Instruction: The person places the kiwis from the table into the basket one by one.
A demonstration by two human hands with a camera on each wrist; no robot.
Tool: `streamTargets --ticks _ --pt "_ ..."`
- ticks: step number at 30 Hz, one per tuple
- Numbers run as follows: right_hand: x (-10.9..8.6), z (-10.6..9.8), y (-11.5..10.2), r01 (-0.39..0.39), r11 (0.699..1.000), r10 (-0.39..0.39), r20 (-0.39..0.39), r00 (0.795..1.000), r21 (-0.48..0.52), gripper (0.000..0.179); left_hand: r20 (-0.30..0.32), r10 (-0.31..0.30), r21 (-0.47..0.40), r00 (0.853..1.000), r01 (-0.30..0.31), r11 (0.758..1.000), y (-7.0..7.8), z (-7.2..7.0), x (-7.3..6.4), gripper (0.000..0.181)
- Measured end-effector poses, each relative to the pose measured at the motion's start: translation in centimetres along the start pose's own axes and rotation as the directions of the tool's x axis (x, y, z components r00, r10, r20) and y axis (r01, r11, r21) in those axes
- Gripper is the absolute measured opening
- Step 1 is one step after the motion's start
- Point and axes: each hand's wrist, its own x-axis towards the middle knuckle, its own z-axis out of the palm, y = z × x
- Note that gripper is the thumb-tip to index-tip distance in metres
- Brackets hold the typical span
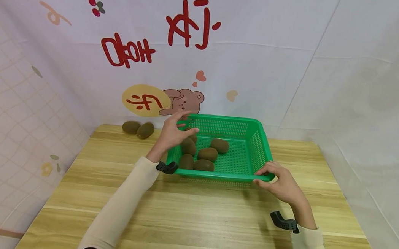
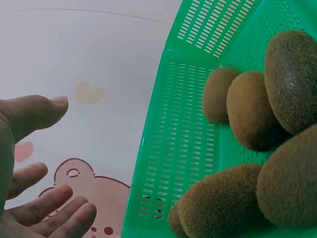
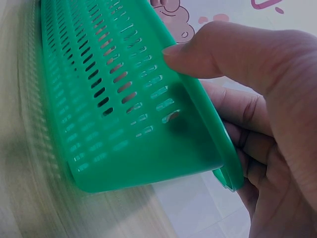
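Observation:
A green plastic basket point(image 1: 235, 176) with slotted walls holds several brown, fuzzy kiwis point(image 1: 208, 154), gathered toward its left side. At the basket's near right corner my right hand point(image 1: 281, 183) grips the rim. The right wrist view shows the thumb of that hand point(image 3: 282, 114) on the outer side of the rim point(image 3: 210, 116), with fingers behind it. My left hand point(image 1: 172, 133) is at the basket's left end. In the left wrist view, this hand point(image 2: 34, 193) has its fingers spread, apart from the basket wall and holding nothing.
Two more kiwis point(image 1: 145, 130) lie side by side at the back left of the wooden table point(image 1: 200, 223). Behind the table hangs a white printed cloth point(image 1: 258, 67) with red characters and a bear. Pale cloth also stands along both sides.

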Motion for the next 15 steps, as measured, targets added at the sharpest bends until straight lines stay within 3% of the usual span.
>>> streamTargets --ticks 10,15 --pt "-0.2 0.1 -0.4 0.015 1.000 -0.015 -0.013 1.000 0.011 0.018 -0.007 0.023 0.113 1.000 -0.022 0.993 0.0 -1.3 -0.8 0.082" --pt "-0.1 0.1 -0.3 0.015 1.000 -0.014 -0.014 1.000 0.007 0.018 -0.019 0.002 0.188 1.000 0.002 0.982 -0.6 -2.2 -1.1 0.089"
